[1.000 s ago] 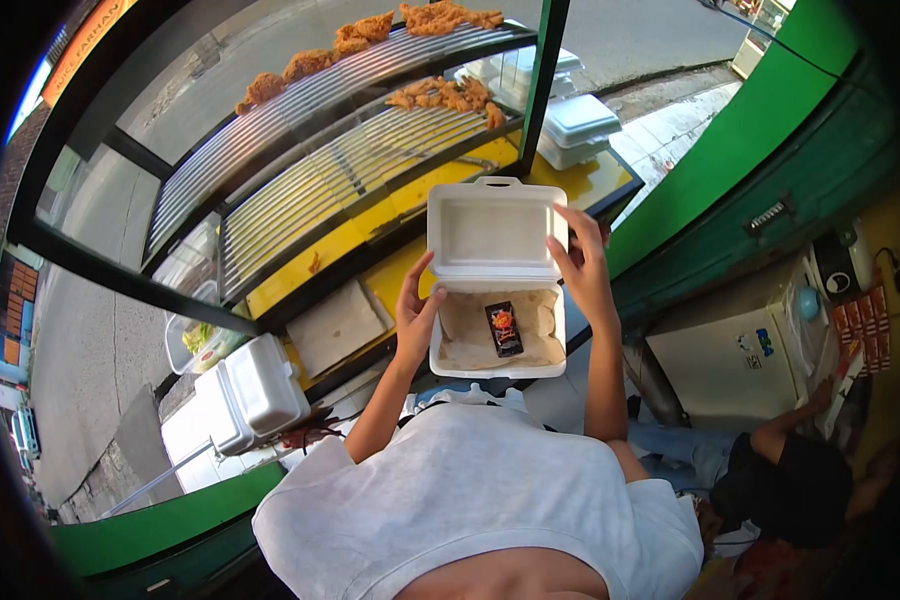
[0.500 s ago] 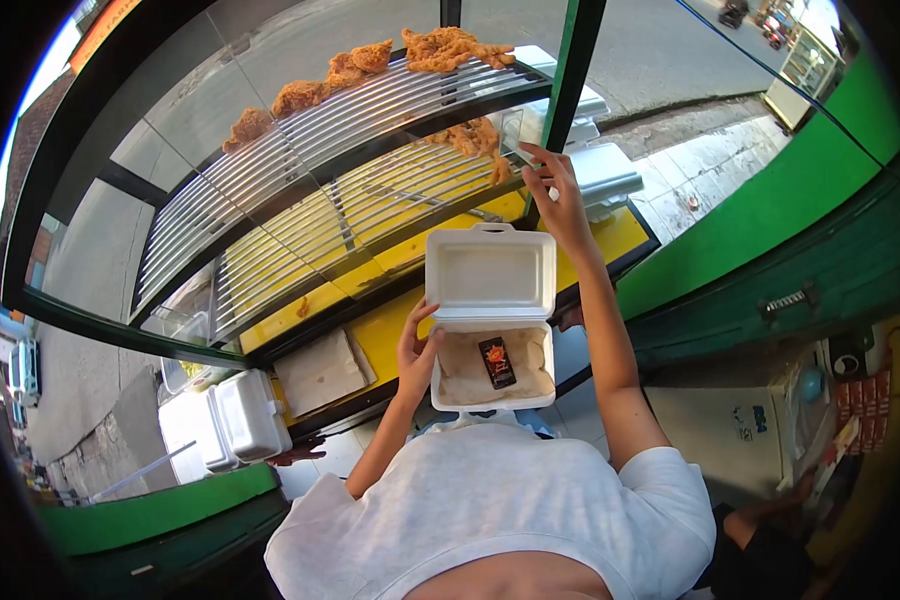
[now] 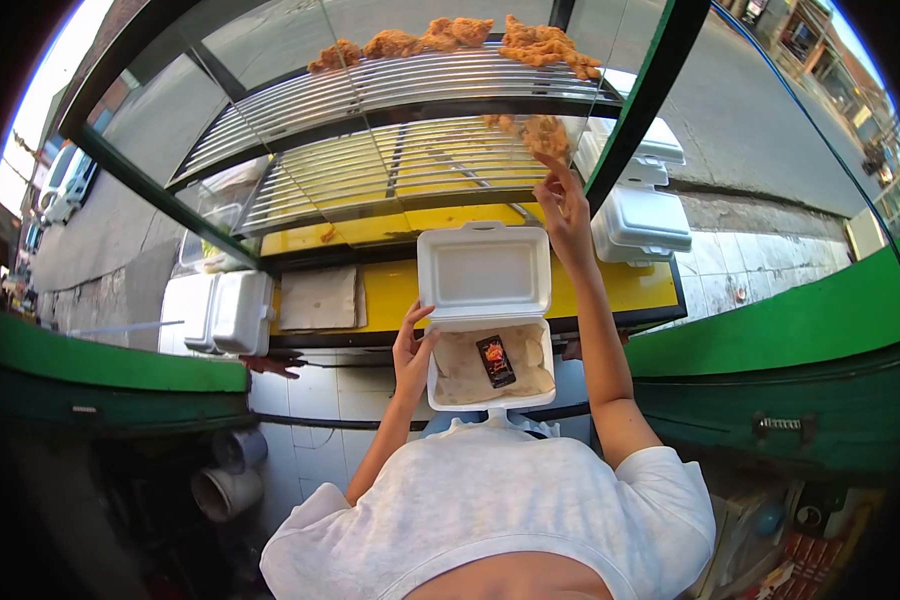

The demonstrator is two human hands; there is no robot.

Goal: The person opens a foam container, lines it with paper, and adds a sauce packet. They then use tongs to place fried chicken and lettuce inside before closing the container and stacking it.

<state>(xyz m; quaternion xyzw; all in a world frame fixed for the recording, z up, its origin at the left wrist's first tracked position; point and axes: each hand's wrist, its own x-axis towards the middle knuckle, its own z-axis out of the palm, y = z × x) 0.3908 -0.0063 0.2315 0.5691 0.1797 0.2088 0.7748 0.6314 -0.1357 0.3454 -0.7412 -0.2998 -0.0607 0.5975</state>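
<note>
My left hand grips the left side of an open white foam box, held in front of my chest. Its base is lined with brown paper, and a small dark sauce sachet lies on it. My right hand is raised to the lower wire rack inside the glass case. Its fingers are spread, and the tips touch a piece of fried chicken at the rack's right end. I cannot see a closed grip on that piece.
More fried chicken lies along the top rack. Closed foam boxes are stacked at the right and at the left of the yellow counter. A green post stands just right of my raised hand. Pipes sit low left.
My right hand left the box lid and rose to the lower rack, now touching the chicken. The view swung left and up. My left hand keeps hold of the box.
</note>
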